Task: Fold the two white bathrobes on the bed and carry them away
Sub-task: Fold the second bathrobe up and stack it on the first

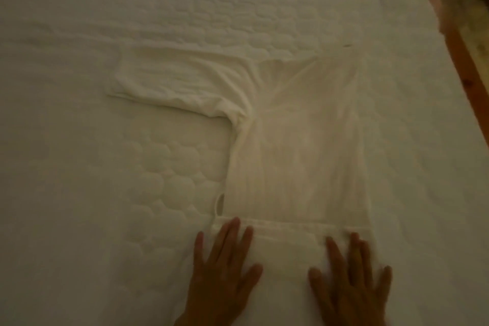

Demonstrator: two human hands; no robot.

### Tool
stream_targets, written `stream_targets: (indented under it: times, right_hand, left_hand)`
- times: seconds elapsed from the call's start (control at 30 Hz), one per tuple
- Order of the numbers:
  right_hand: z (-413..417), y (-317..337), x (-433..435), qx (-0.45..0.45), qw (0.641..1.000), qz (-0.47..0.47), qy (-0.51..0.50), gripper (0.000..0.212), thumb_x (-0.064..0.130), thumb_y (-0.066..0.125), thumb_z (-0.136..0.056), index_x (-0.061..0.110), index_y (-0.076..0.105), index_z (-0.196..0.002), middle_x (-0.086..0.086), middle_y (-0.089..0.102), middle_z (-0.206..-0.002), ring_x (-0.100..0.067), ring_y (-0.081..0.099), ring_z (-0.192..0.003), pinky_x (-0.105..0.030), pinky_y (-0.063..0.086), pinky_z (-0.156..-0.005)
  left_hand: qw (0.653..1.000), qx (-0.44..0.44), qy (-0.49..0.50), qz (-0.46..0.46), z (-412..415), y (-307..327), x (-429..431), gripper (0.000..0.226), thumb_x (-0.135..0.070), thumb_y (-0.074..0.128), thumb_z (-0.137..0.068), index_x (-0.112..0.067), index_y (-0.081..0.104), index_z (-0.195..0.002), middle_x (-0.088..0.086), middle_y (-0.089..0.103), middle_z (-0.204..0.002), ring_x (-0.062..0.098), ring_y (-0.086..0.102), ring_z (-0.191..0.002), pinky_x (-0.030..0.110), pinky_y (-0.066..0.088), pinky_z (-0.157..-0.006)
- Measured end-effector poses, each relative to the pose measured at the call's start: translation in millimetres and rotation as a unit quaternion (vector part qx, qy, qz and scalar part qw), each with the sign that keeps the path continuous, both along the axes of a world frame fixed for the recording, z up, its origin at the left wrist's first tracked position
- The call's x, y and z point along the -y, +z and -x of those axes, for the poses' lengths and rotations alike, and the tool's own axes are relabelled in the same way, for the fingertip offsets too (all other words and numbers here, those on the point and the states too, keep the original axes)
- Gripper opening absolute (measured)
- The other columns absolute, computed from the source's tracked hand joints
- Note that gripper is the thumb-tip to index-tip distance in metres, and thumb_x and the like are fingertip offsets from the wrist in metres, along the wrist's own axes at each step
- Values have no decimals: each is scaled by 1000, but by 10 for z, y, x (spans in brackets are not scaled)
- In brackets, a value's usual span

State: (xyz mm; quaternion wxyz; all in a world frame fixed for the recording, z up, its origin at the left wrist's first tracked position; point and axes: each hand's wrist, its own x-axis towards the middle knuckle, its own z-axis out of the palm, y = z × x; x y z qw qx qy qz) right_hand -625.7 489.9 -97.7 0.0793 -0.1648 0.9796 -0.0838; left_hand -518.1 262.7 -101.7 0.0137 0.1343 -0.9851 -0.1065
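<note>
Both grips lie flat and wide open, holding nothing: the left grip (219, 272) and the right grip (352, 280) press with straight, spread fingers on the near end of the robe (299, 153), just below a crosswise crease (291, 226). In the head view, the only one, the robe lies spread on the bed (79, 167), right of centre, its body running away from the person and one sleeve (172, 87) stretched out to the left. The other sleeve does not show and may be tucked in. No second robe is in view. The cloth looks thin, soft and light, and wrinkles at the armpit. I judge it will fold without resistance but keep no shape of its own, and it may slide on the quilted cover, so each fold wants smoothing with flat palms. The sleeve is best taken at its cuff and laid across the body; for lengthwise folds, pinch the two near corners. A small loop (219, 204) at the left edge could snag.
</note>
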Motion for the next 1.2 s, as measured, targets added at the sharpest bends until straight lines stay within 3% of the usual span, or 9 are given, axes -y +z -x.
stream_targets:
  times: [0.13, 0.27, 0.37, 0.47, 0.7, 0.87, 0.97, 1.1, 1.2]
  right_hand:
    - [620, 169, 871, -47, 993, 93, 50, 74, 69, 19, -94, 27, 33, -152, -13, 28, -162, -20, 14, -153, -63, 11, -117]
    - [1331, 149, 1900, -33, 991, 63, 110, 73, 66, 25, -95, 31, 16, -158, -11, 10, -167, -27, 6, -154, -60, 0, -121]
    - [1717, 49, 2539, -22, 984, 55, 167, 77, 68, 16, -96, 28, 1, -159, -9, -3, -168, -25, -6, -155, -56, -8, -121]
    - [1991, -132, 2896, -2, 979, 45, 201, 81, 72, 14, -94, 27, -4, -159, -7, -5, -168, -21, -7, -155, -56, -8, -122]
    - [2033, -358, 2867, -29, 970, 46, 236, 75, 70, 26, -92, 41, 3, -158, -6, 3, -168, -22, 0, -155, -57, 3, -121]
    - [2050, -329, 2841, -32, 966, 88, 241, 79, 69, 42, -86, 35, 26, -156, -10, 19, -166, -25, 15, -154, -60, 12, -120]
    - [2074, -376, 2848, -48, 965, 110, 234, 82, 67, 48, -82, 26, 38, -153, -10, 26, -163, -26, 22, -152, -62, 15, -118]
    - [2088, -441, 2855, -65, 964, 120, 228, 83, 66, 51, -80, 24, 41, -152, -9, 28, -163, -26, 24, -151, -62, 15, -118]
    - [2094, -439, 2829, -65, 962, 127, 233, 84, 65, 54, -80, 23, 42, -151, -10, 30, -162, -27, 25, -151, -63, 17, -118]
  left_hand:
    - [957, -110, 231, -137, 1071, 291, 478, 60, -64, 47, -90, -23, 61, -131, -2, 66, -124, 21, 64, -110, 41, 45, -96]
    - [733, -104, 487, -463, 2266, 419, 1477, 90, -82, 62, -64, -12, 63, -119, 7, 71, -111, 28, 69, -102, 39, 55, -94]
    - [659, -154, 488, -551, 2654, 228, 2119, 52, -57, 85, -58, -15, 70, -84, 11, 75, -89, 28, 74, -77, 46, 63, -73]
    - [631, -197, 514, -547, 2677, 27, 2423, 26, -23, 89, -57, -15, 72, -75, 13, 75, -87, 29, 74, -79, 51, 63, -74]
    - [443, -322, 554, -628, 2745, -42, 2759, 39, -18, 83, -78, -3, 67, -110, 16, 72, -98, 31, 74, -83, 47, 63, -70]
    - [475, -367, 551, -580, 2590, 95, 3461, 42, -12, 73, -68, -4, 70, -108, 13, 70, -100, 33, 69, -96, 42, 58, -86]
    - [430, -354, 566, -608, 2306, -92, 3908, 33, -17, 67, -74, -2, 71, -103, 21, 68, -92, 35, 67, -89, 41, 58, -82]
    - [399, -370, 515, -662, 2221, 82, 4093, 39, -34, 62, -96, -14, 62, -130, 14, 69, -118, 31, 66, -103, 48, 56, -86]
    - [513, -325, 524, -596, 2208, 29, 4236, 42, -26, 68, -91, -12, 62, -130, 12, 66, -124, 27, 66, -97, 46, 55, -70]
